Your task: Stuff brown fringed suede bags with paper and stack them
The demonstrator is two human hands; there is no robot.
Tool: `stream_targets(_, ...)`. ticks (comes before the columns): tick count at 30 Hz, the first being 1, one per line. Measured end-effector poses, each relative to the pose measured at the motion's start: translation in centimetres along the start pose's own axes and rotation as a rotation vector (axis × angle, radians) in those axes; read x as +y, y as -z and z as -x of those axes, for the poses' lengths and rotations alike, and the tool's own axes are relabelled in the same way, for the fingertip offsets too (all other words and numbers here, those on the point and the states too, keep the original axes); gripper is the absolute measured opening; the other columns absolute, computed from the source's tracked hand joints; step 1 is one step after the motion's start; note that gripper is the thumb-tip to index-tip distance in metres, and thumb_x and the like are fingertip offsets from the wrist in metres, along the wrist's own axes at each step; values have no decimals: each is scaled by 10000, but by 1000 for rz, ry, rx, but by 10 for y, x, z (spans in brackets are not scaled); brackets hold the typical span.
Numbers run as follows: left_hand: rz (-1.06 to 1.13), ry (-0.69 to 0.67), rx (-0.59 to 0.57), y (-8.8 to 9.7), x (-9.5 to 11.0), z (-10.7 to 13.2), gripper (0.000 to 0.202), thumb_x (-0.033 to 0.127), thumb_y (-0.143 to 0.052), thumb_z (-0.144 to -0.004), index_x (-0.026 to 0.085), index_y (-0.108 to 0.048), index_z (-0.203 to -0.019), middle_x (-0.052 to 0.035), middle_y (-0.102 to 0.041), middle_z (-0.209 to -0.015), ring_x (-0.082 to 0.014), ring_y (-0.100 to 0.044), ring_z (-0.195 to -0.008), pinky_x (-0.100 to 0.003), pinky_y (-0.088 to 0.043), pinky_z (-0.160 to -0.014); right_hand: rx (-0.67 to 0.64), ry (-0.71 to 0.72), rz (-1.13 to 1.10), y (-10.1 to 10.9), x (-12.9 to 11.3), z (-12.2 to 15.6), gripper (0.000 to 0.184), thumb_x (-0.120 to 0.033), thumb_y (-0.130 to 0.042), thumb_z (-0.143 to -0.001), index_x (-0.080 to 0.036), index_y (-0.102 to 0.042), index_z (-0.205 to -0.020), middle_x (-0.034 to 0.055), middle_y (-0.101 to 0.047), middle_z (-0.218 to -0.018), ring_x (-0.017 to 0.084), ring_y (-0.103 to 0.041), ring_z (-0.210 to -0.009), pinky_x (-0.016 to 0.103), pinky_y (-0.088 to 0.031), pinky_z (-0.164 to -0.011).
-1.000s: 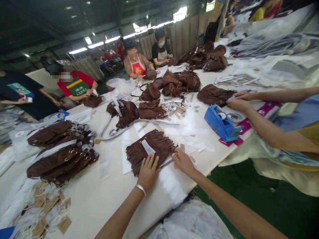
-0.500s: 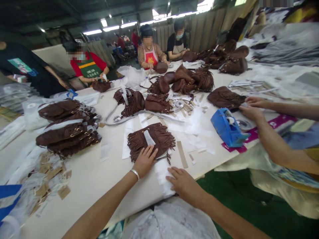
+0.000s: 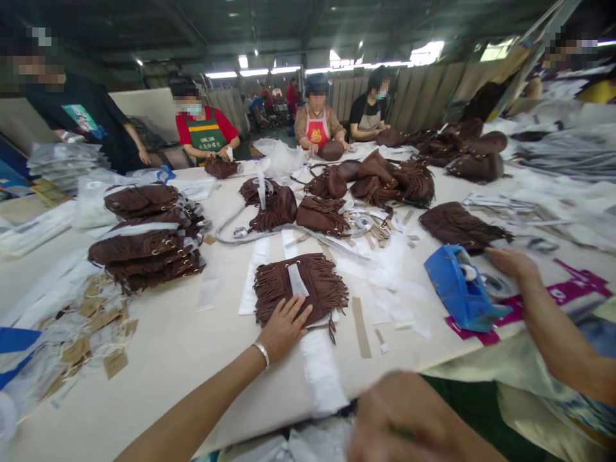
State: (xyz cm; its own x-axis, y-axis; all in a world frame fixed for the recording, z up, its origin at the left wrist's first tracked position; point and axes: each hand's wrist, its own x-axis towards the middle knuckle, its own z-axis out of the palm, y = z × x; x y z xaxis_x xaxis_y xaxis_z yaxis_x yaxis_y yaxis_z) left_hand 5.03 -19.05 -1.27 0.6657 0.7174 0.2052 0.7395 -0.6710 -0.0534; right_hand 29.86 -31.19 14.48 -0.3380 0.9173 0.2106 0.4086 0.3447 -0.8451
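Note:
A brown fringed bag (image 3: pixel 274 282) lies flat on the table before me, a pale strip (image 3: pixel 298 280) across its middle. My left hand (image 3: pixel 285 326) rests on the bag's near edge, fingers stretched out and touching the strip's lower end. Under the bag, a white sheet (image 3: pixel 321 372) runs toward the table's front edge. Close to the camera, my right hand (image 3: pixel 397 417) is raised past that edge and smeared by motion. Its fingers are bent, but whether anything is in them cannot be made out.
Brown bags (image 3: pixel 144 240) are stacked at left, above a heap of cardboard tags (image 3: pixel 115 362). More bags (image 3: pixel 370 176) lie mid-table. A blue tape dispenser (image 3: pixel 455 285) stands at right, near a co-worker's hand (image 3: pixel 514 263). Several people work across the table.
My right hand has lifted off the white sheet and moved toward the camera. My left hand stays on the bag. The view has shifted; the co-worker's hand at right has moved.

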Motion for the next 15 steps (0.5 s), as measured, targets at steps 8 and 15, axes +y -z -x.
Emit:
stream_targets(8,69,36,12,5,1,4,589,384,-465,-950,249,-273,-1490,-123,-343,-1545,-280,-277,-1442,-535,-264,-1153,24,42,309,-71,113,-145,337,-183,-419,-934,-218,-573,-1232,76,-633,-1156,180,-604,-1064,299,-466,-939)
stream_targets(15,125,97,77,5,3,6,637,373,-506,-921,230,-267,-1494,-144,-269,-1573,-297,-222,-1462,-543,-263,-1161,-33,-74,557,-100,133,-175,322,-183,-435,-940,-252,-578,-1220,49,-681,-1077,169,-642,-993,256,-465,-852)
